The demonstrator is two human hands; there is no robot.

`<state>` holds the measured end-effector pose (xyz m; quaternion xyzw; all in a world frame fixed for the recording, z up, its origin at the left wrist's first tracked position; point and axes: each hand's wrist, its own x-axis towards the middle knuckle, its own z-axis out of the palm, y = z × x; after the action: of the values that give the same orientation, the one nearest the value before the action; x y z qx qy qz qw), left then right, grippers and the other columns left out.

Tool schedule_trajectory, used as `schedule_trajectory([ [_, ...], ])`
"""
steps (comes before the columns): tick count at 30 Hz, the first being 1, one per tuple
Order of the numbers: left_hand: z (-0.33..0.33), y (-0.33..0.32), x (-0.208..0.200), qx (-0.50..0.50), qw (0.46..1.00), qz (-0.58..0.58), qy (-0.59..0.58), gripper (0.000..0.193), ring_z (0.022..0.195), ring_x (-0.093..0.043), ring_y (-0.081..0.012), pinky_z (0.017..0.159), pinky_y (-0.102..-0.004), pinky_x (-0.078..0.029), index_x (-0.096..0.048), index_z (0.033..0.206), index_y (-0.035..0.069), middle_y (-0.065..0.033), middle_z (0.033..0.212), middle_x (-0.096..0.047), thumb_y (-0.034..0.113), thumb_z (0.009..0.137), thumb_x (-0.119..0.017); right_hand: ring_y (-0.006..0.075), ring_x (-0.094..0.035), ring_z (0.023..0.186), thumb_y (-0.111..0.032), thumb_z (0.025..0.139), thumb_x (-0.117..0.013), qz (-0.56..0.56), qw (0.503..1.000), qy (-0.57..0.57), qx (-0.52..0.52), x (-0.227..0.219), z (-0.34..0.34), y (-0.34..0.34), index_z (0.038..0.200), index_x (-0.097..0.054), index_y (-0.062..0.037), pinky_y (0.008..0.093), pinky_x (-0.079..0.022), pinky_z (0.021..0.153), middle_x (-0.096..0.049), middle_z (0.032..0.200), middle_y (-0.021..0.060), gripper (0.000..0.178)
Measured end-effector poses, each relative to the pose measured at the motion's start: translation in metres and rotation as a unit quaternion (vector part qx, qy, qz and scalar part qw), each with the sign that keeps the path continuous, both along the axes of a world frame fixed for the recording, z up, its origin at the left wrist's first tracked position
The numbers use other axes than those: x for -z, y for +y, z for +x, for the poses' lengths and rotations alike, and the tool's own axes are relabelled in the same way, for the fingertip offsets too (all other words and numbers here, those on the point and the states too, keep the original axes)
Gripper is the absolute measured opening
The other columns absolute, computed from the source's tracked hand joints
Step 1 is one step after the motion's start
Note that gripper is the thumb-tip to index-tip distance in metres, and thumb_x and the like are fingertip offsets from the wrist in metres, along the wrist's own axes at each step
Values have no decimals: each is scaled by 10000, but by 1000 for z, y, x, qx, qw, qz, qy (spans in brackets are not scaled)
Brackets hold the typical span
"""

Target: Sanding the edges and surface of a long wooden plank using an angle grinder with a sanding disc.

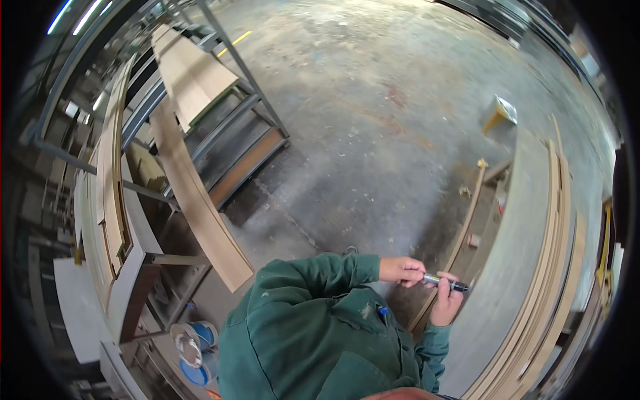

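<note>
A marker pen with a pale barrel and a dark right end lies across both hands in front of my chest. The fingertips of my left hand pinch its left end. Curled fingers of my right hand hold the barrel close to the dark end. The pen is just left of the edge of a long grey bench top. Part of the barrel is hidden by my right fingers.
Long thin wooden strips are stacked on the bench at the right. At the left, a metal rack carries wooden panels, and a long board juts toward me. Buckets stand low left; a yellowish container is farther off.
</note>
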<state>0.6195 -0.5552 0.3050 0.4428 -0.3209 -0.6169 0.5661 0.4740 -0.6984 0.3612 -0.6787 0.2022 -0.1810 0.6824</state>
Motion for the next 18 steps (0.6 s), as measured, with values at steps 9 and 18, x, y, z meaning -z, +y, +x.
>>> schedule_trajectory([
  [9, 102, 106, -35, -412, 772, -18, -483, 294, 762, -610, -291, 653, -334, -483, -602, 1141, 71, -129, 869, -611, 185, 875, -652, 132, -547, 605, -237, 997, -502, 225, 966, 5, -125, -3, 184, 82, 1080, -584, 13, 256, -438, 563, -618, 760, 76, 276],
  [18, 142, 157, -75, -472, 563, 104, -670, 472, 854, -627, -270, 707, -353, -498, -592, 1215, 105, -76, 991, -623, 272, 793, -723, 126, -579, 638, -146, 923, -578, 96, 928, -29, -360, -30, 299, 94, 979, -642, 5, 260, -470, 602, -641, 779, 69, 173],
])
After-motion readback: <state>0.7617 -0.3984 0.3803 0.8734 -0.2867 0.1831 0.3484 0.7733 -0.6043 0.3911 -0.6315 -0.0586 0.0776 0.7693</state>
